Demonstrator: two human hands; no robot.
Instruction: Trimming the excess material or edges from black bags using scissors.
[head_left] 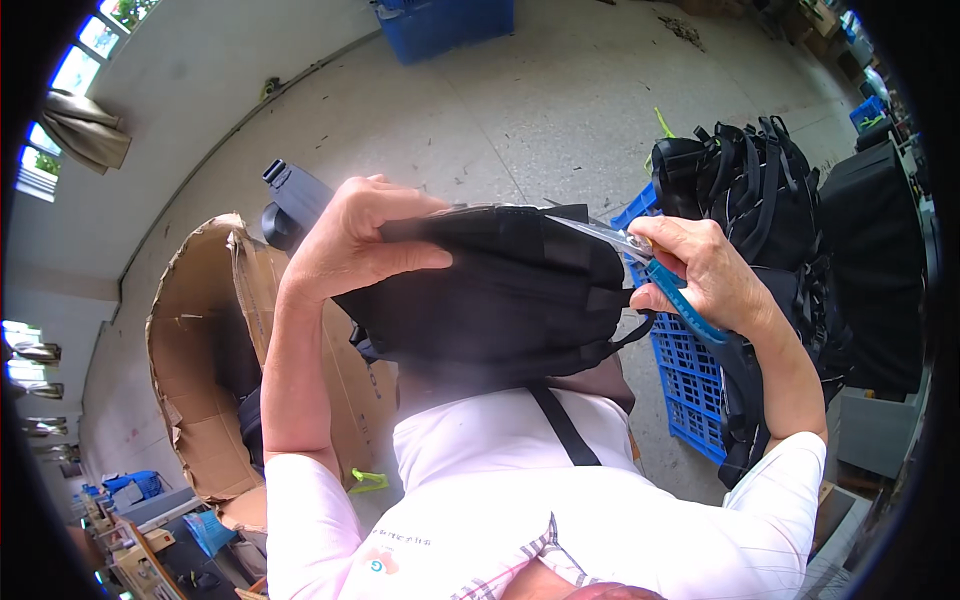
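Observation:
A black fabric bag (490,320) is held up in front of my body, its long seamed edge facing away from me. My left hand (360,240) pinches the left end of that edge between thumb and fingers. Scissors with a blue handle (683,300) are in my right hand (722,278), the fingers closed around the handle. Their metal blades point left along the bag's far edge, near its right corner. Whether the blades touch the fabric, I cannot tell. A thin black strap loop hangs from the bag's right side, just below the right hand.
An open cardboard box (205,370) with dark contents stands on the left. At right, several black backpacks (750,190) are piled by a blue plastic crate (690,390). A blue bin (445,30) is at the far side. A black strap (563,425) crosses my white shirt.

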